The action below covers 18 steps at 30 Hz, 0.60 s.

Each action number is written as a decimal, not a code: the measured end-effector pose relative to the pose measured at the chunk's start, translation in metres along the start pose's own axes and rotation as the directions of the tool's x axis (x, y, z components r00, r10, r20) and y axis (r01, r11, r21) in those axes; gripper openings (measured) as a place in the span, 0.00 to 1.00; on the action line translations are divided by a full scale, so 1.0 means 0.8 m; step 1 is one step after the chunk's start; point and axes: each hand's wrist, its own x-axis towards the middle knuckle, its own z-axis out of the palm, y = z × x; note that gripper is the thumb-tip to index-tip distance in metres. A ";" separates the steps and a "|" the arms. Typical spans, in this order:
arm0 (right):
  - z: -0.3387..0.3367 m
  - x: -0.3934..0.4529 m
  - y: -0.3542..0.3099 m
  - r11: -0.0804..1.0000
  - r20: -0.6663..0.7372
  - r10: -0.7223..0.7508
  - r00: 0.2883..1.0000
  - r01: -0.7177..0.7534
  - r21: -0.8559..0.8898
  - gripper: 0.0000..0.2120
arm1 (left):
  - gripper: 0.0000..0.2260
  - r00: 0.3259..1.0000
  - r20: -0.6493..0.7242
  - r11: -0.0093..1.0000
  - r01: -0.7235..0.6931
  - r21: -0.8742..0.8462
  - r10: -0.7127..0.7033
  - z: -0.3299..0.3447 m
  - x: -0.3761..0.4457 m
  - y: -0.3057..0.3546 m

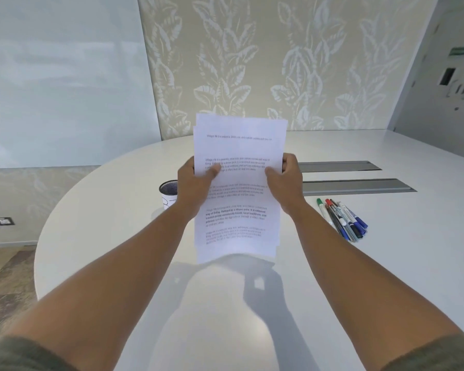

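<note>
A stack of white printed sheets (239, 145) is held upright above the white table (386, 263), its edges slightly uneven. My left hand (192, 183) grips the stack's left edge, thumb on the front over the text. My right hand (285, 180) grips the right edge the same way, thumb on the front. The fingers behind the paper are hidden. The stack's bottom edge hangs just above the tabletop and casts a shadow.
A black mesh pen cup (168, 192) with a white label stands left of my left wrist. Several markers and pens (342, 218) lie in a bunch to the right. Two grey cable flaps (354, 184) are set into the table. A patterned wall stands behind.
</note>
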 end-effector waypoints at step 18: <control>-0.009 -0.035 0.044 0.998 0.036 0.052 0.998 -0.051 -0.030 0.12 | 0.12 0.977 0.155 0.989 0.147 0.027 -0.150 -0.008 -0.022 -0.053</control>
